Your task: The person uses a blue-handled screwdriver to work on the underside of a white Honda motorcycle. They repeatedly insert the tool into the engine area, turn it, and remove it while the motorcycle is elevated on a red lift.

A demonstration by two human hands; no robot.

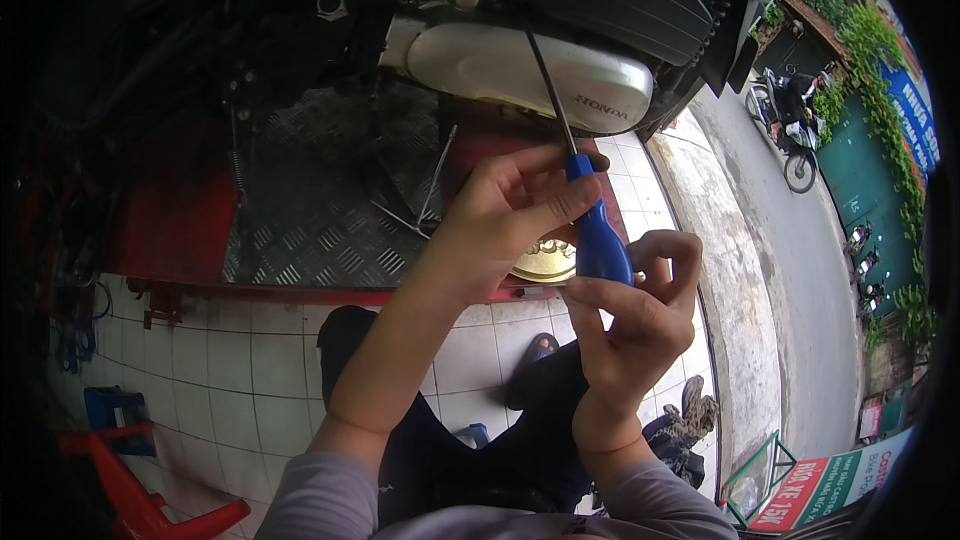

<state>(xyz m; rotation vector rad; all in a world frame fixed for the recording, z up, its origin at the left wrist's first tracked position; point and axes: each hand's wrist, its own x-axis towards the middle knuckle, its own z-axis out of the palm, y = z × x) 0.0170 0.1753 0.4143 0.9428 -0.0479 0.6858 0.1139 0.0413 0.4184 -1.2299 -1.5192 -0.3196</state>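
Observation:
A screwdriver [603,240] with a blue handle and a long thin metal shaft slants up and away in front of a motorbike's silver crankcase cover [500,65]. Its tip goes into the dark area above that cover, where I cannot make out what it touches. My left hand [530,205] is closed round the front of the handle, thumb on top. At the butt end, my right hand [645,305] curls its thumb and fingers against the handle. Just behind the handle lies a round gold-coloured part [547,262] on the red stand's edge.
A Y-shaped wrench [430,190] lies on the stand's dark tread plate [320,240]. White floor tiles [230,360] spread below, with a red plastic chair [140,490] at lower left. A parked motorbike [790,125] and the street are at right.

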